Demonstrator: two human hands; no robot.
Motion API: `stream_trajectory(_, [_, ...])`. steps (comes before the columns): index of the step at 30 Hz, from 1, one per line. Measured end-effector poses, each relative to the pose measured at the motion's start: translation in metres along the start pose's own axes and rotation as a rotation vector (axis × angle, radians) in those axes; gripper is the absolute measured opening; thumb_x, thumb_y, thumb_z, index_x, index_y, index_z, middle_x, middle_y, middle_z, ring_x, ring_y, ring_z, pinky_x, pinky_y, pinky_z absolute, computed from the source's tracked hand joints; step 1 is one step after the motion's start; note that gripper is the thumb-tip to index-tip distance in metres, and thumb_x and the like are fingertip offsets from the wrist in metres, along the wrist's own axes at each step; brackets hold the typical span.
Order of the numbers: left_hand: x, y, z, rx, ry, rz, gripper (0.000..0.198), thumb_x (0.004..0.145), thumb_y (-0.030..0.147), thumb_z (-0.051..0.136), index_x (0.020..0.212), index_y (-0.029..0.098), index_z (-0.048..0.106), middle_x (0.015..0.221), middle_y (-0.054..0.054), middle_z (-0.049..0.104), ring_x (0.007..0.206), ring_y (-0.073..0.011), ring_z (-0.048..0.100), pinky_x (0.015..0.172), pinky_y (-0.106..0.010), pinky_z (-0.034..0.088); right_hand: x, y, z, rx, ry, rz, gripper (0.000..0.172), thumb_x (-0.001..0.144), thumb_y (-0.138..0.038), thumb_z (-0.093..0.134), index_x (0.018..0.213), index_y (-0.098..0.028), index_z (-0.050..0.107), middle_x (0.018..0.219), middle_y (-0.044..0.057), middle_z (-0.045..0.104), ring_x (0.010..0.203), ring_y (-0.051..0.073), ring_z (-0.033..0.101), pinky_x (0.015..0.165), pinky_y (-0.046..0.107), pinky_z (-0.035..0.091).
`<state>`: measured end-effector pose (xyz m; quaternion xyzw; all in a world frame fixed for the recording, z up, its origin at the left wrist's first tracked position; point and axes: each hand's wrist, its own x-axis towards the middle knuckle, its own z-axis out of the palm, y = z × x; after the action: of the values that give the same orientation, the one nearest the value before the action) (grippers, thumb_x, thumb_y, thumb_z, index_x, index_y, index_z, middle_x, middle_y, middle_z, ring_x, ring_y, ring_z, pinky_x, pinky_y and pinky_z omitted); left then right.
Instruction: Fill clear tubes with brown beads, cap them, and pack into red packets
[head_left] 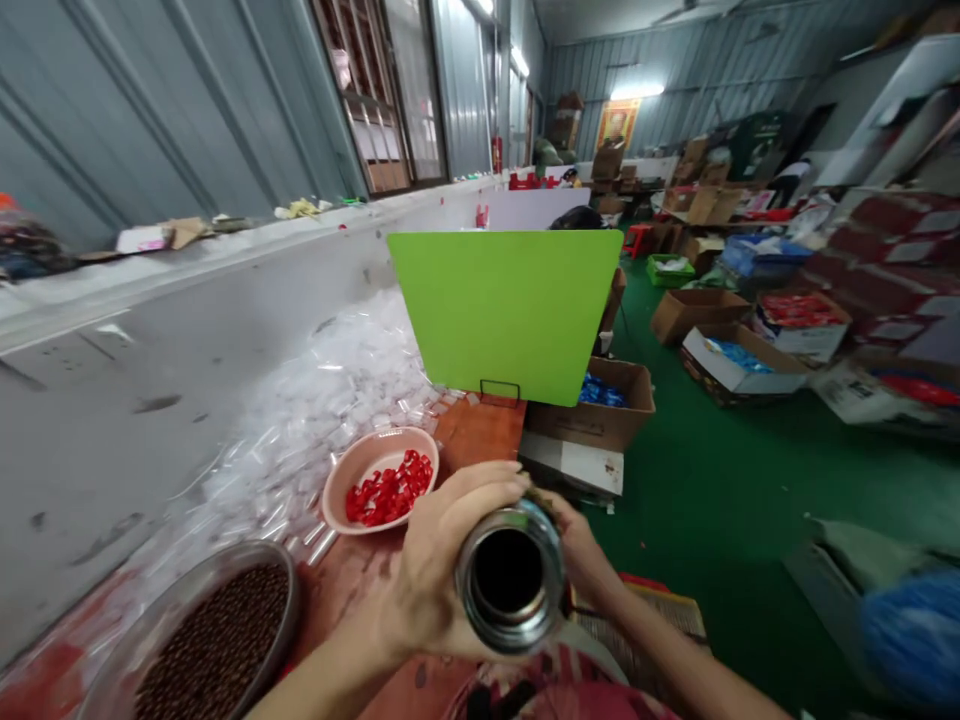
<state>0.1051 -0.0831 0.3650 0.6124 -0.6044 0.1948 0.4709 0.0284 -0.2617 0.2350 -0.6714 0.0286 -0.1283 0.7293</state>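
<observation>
A steel thermos bottle [551, 585] is tipped toward me, its uncapped mouth facing the camera and its inside dark. My left hand [442, 540] is wrapped round its left side, fingers over the top. On the far right side my right hand [581, 550] is closed against the bottle, with its fingertips partly hidden behind it. A small brownish-olive piece shows between the two hands; I cannot make out what it is. Left of the bottle, a pink bowl [341, 490] holds shiny red caps [391, 492]. Nearer me stands a metal basin [289, 590] of brown beads [217, 640].
Clear plastic tubes [300, 400] are heaped along the wall. A green board [510, 310] stands upright at the far end of the red table [465, 435]. Cardboard boxes [634, 405] with blue packets lie beyond, on the green floor [697, 480]. A blue bundle [915, 630] sits at right.
</observation>
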Motion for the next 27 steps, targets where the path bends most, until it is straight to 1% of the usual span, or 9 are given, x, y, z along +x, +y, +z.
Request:
stream_trajectory(3, [-0.043,-0.016,0.015,0.052,-0.010,-0.138,0.077,0.056,0.032,0.077,0.125,0.015,0.047,0.110,-0.015,0.064,0.102,-0.0306,0.063,0.085,-0.045,0.056,-0.006,-0.031,-0.016,0.029,0.120,-0.008,0.029,0.077,-0.038,0.068,0.102,-0.025,0.062,0.093,0.004,0.070,0.087,0.019,0.066,0.079,0.036,0.055])
stream_trajectory(7, [-0.084,-0.023,0.037,0.091,0.032,-0.339,0.071,0.055,0.028,0.076,0.121,0.020,0.049,0.107,-0.012,0.065,0.095,-0.0279,0.065,0.079,-0.042,0.058,0.008,-0.058,-0.010,-0.029,-0.031,-0.015,0.023,0.081,-0.034,0.065,0.100,-0.022,0.063,0.090,0.005,0.070,0.082,0.015,0.065,0.076,0.031,0.053])
stream_trajectory(9, [-0.094,-0.018,0.043,0.081,0.070,-0.397,0.068,0.056,0.029,0.077,0.118,0.020,0.050,0.105,-0.011,0.065,0.094,-0.0275,0.066,0.079,-0.042,0.057,0.018,-0.034,-0.014,-0.037,-0.121,0.053,0.028,0.075,-0.035,0.069,0.099,-0.021,0.065,0.098,0.006,0.069,0.088,0.016,0.064,0.080,0.031,0.052])
stream_trajectory(10, [-0.098,-0.015,0.044,0.071,0.085,-0.416,0.067,0.056,0.030,0.077,0.117,0.020,0.050,0.105,-0.011,0.065,0.094,-0.0272,0.066,0.080,-0.042,0.057,0.022,-0.013,-0.021,-0.032,-0.088,0.108,0.031,0.073,-0.037,0.070,0.099,-0.020,0.065,0.099,0.006,0.069,0.091,0.017,0.064,0.081,0.031,0.052])
stream_trajectory(13, [-0.109,-0.011,0.040,0.077,0.107,-0.467,0.069,0.056,0.034,0.078,0.117,0.018,0.050,0.104,-0.011,0.066,0.094,-0.0269,0.066,0.082,-0.043,0.055,0.012,0.072,-0.062,-0.102,0.246,0.342,0.039,0.074,-0.046,0.063,0.105,-0.022,0.061,0.112,0.007,0.065,0.097,0.018,0.064,0.082,0.032,0.052])
stream_trajectory(15, [-0.119,-0.012,0.033,0.111,0.106,-0.492,0.072,0.054,0.035,0.080,0.117,0.018,0.050,0.105,-0.011,0.065,0.095,-0.0267,0.065,0.084,-0.044,0.055,-0.015,0.122,-0.096,-0.264,0.288,0.518,0.042,0.071,-0.044,0.063,0.107,-0.021,0.061,0.116,0.008,0.064,0.101,0.018,0.062,0.082,0.031,0.052])
stream_trajectory(18, [-0.138,-0.015,0.024,0.151,0.100,-0.567,0.075,0.051,0.035,0.083,0.117,0.020,0.051,0.106,-0.009,0.065,0.097,-0.0267,0.065,0.086,-0.045,0.054,-0.075,0.167,-0.131,-0.359,0.289,0.739,0.036,0.070,-0.040,0.062,0.098,-0.017,0.064,0.102,0.011,0.069,0.090,0.020,0.066,0.073,0.032,0.054])
stream_trajectory(22, [-0.159,-0.017,0.021,0.177,0.090,-0.705,0.071,0.053,0.033,0.084,0.115,0.021,0.051,0.102,-0.008,0.064,0.099,-0.0271,0.063,0.088,-0.049,0.054,-0.150,0.194,-0.127,-0.476,0.273,0.941,0.022,0.069,-0.029,0.059,0.086,-0.016,0.066,0.079,0.008,0.071,0.072,0.020,0.066,0.062,0.033,0.055])
stream_trajectory(27, [-0.166,-0.025,0.033,0.126,0.078,-0.759,0.070,0.053,0.033,0.084,0.113,0.022,0.052,0.100,-0.008,0.064,0.099,-0.0275,0.063,0.088,-0.050,0.054,-0.187,0.212,-0.101,-0.566,0.180,0.990,0.015,0.068,-0.021,0.059,0.079,-0.019,0.068,0.085,0.006,0.073,0.084,0.021,0.068,0.084,0.038,0.052])
